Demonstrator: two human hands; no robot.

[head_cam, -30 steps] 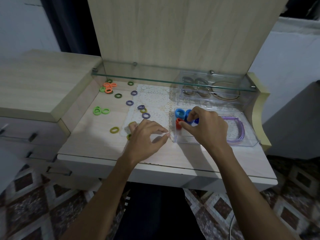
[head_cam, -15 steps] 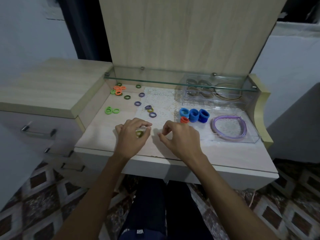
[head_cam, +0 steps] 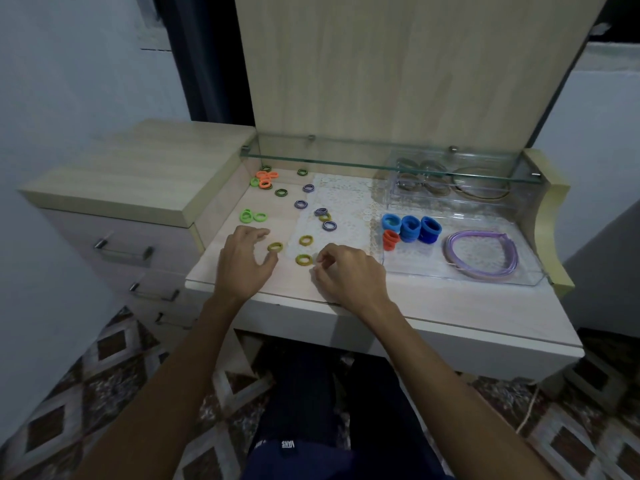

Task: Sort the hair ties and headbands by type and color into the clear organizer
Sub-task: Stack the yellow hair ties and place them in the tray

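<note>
Head view: in the clear organizer [head_cam: 460, 268] at the desk's [head_cam: 450, 306] right edge, blue ties [head_cam: 410, 228], one orange tie [head_cam: 391, 239], a purple headband [head_cam: 483, 252]. Loose toward the left and back edges: olive ties [head_cam: 304, 259], purple, green, orange (most unsorted, judging by count). Left hand [head_cam: 242, 263] spread, empty, beside an olive tie; right hand [head_cam: 349, 271] curled, fingertips near another, grasp unclear.

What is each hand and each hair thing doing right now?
left hand: open, over the table, holding nothing
right hand: fingers curled beside an olive tie; grip unclear
olive hair ties: loose on table
blue hair ties: standing in organizer
purple headband: lying in organizer
</note>
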